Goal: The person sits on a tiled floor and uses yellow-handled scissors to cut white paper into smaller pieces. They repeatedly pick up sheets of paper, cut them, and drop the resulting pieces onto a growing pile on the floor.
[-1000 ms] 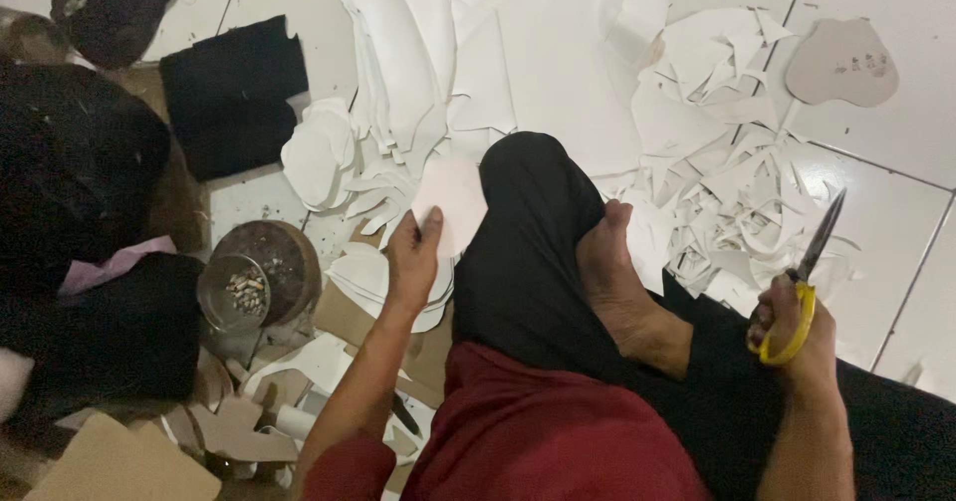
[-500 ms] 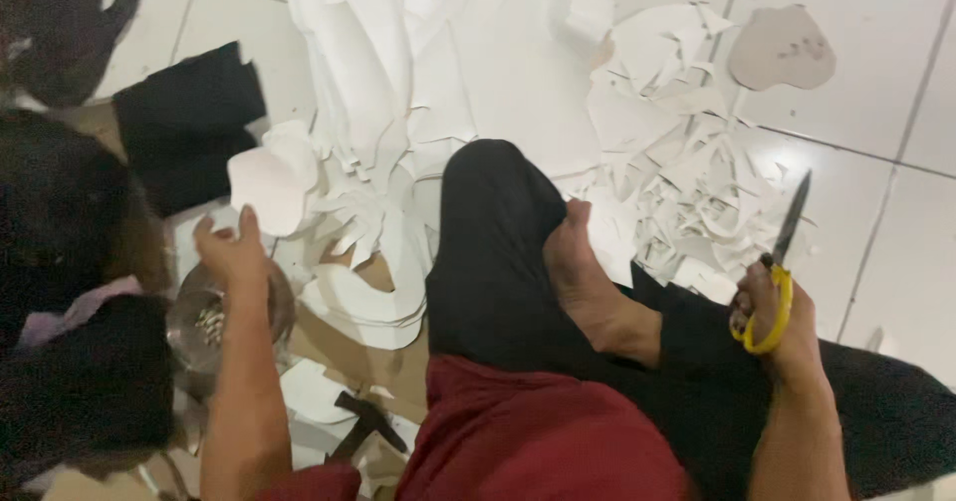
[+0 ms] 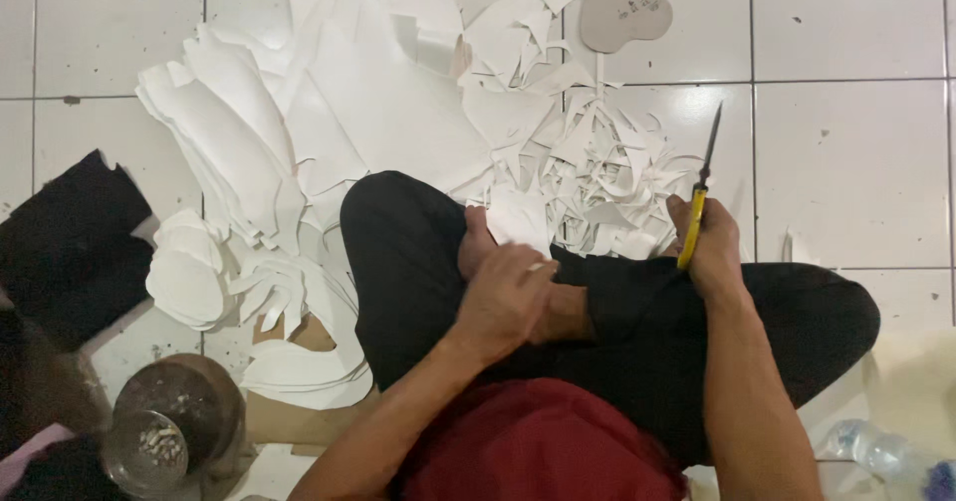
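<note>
White sheet material, thin and stiff like paper or foam, is spread over the tiled floor (image 3: 856,162) in front of a person who is seated cross-legged. A small white piece (image 3: 520,220) is pinched by the left hand (image 3: 506,300), whose fingers are curled around its lower edge, just above the bare foot (image 3: 476,247). Yellow-handled scissors (image 3: 700,194) are gripped by the right hand (image 3: 712,247), which is closed through the handles; the blades are seen pointing up and away, and they appear closed, though this cannot be told for sure.

Several risks can be judged from this position. The scissors are held close beside the knee in black trousers (image 3: 418,252), so a careless swing toward the piece could bring the point against the leg or the foot. The piece is small, and the fingers that hold it lie near where a cut would be made; a nick to a fingertip is possible if the grip is not shifted. The heap of offcuts (image 3: 597,162) lies just beside the legs, and a finished shape could be lost among it. The stack of cut shapes (image 3: 184,277) at the left is near a metal tin (image 3: 174,426), well apart from both hands.
</note>
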